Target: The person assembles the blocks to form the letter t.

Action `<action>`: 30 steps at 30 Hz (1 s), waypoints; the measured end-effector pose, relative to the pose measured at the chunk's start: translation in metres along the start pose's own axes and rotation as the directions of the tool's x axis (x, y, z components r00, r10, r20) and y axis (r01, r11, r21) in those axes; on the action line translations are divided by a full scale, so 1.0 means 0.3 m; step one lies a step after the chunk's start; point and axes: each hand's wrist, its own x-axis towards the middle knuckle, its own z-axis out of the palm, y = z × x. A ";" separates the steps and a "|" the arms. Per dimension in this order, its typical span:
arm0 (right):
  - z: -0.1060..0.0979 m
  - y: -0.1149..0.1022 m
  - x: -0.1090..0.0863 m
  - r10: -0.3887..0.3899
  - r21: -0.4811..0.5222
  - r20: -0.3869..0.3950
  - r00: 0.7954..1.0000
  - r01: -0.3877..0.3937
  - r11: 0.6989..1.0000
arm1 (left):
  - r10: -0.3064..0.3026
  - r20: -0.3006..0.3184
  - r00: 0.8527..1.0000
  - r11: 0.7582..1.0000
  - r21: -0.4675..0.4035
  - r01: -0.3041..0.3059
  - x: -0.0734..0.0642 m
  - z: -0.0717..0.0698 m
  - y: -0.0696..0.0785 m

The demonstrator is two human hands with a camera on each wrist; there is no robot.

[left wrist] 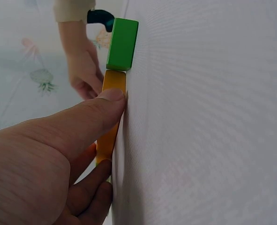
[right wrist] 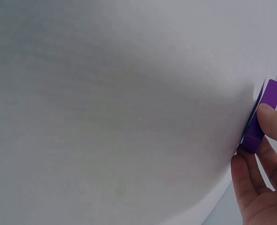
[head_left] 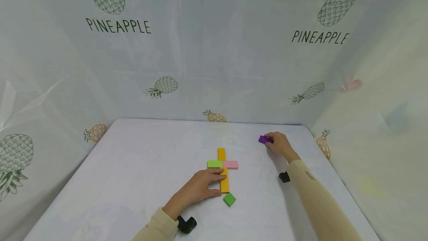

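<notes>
My right hand pinches a small purple block between thumb and fingers, toward the far right of the table. In the right wrist view the purple block shows close over the white surface. At the middle, my left hand lies across a long yellow block, its fingertips over the top and the thumb along the left side. Beyond those fingers, a light green block and a pink block lie end to end, with a yellow piece past them. A darker green block sits turned at the near end.
The blocks lie on a white-covered table. A pineapple-print sheet hangs behind and at both sides. A black wrist fitting shows at the left wrist and another black fitting at the right.
</notes>
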 end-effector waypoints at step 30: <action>-0.007 -0.078 -0.154 -0.222 0.027 0.029 0.975 0.222 0.975 | 0.009 0.001 1.000 1.000 0.001 -0.009 -0.001 -0.004 0.003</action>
